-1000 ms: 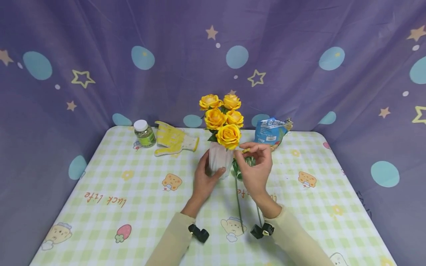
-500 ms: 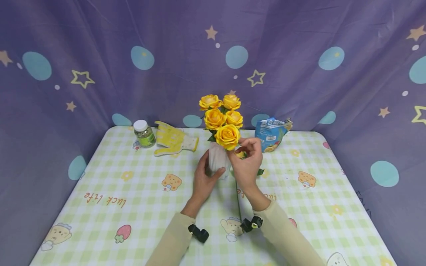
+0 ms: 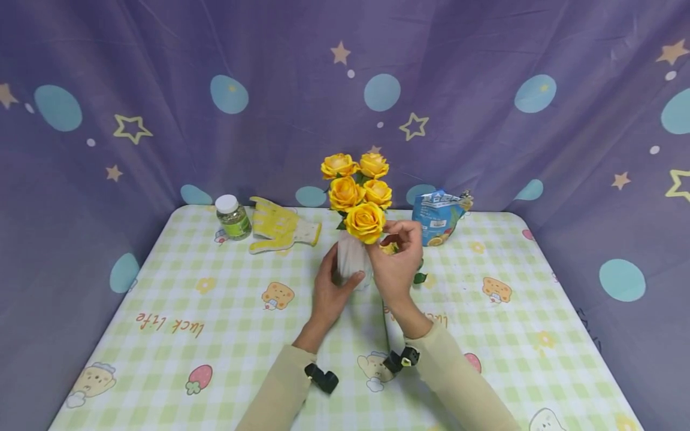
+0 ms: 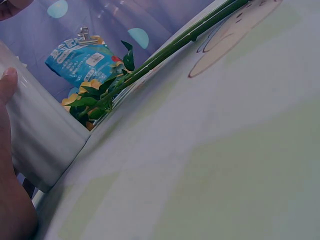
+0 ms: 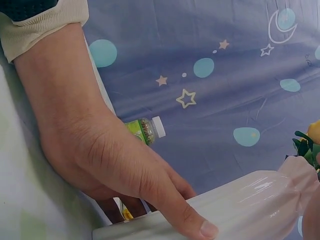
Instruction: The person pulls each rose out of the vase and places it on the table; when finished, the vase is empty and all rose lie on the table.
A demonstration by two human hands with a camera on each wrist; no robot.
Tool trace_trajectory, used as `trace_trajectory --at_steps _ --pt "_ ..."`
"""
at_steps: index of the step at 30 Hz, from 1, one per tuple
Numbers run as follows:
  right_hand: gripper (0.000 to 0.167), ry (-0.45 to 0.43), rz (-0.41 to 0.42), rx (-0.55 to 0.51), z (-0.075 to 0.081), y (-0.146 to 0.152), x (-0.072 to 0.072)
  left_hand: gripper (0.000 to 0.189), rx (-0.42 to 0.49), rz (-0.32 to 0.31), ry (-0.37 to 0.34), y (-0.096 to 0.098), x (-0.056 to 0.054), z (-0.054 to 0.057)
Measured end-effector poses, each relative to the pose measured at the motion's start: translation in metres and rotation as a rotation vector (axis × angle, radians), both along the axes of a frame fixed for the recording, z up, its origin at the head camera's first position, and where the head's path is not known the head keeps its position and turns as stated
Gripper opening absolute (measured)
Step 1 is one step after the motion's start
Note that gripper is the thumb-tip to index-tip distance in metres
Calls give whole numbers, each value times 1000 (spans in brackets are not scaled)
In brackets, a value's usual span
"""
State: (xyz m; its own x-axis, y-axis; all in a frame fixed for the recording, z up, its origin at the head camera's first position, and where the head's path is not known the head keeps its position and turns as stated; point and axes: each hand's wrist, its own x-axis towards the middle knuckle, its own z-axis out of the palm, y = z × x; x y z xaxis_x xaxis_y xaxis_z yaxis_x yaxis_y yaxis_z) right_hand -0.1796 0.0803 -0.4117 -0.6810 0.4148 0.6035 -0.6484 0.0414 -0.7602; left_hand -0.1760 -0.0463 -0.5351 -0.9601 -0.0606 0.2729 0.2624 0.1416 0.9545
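Note:
In the head view a tall white vase stands mid-table with several yellow roses rising from it. My left hand grips the vase low on its body, thumb across the front. On the right side, my right hand is at the vase mouth, its thumb and index finger pinching just beneath the front rose. Its other fingers are curled. In the left wrist view, more roses lie on the table beside the vase, with green stems, leaves and yellow petals showing.
Behind to the left are a white-capped jar and a yellow-and-white work glove. A blue bag closed with a metal clip stands at the back right. The checked tablecloth reaches the purple curtain.
My right hand has moved left, up against the front rose, which has shifted slightly left. The left hand has kept its hold on the vase.

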Motion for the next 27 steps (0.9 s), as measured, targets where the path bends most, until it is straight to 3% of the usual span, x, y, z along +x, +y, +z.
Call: trace_trajectory --at_steps 12,19,27 --pt "42 -33 -156 47 1 -9 -6 86 2 10 -10 1 -1 -1" --pt "47 6 -142 -12 4 -8 -6 86 11 1 6 1 -3 -2" --pt "43 40 -110 -74 10 -8 -4 87 -22 13 -31 -1 -2 -1"
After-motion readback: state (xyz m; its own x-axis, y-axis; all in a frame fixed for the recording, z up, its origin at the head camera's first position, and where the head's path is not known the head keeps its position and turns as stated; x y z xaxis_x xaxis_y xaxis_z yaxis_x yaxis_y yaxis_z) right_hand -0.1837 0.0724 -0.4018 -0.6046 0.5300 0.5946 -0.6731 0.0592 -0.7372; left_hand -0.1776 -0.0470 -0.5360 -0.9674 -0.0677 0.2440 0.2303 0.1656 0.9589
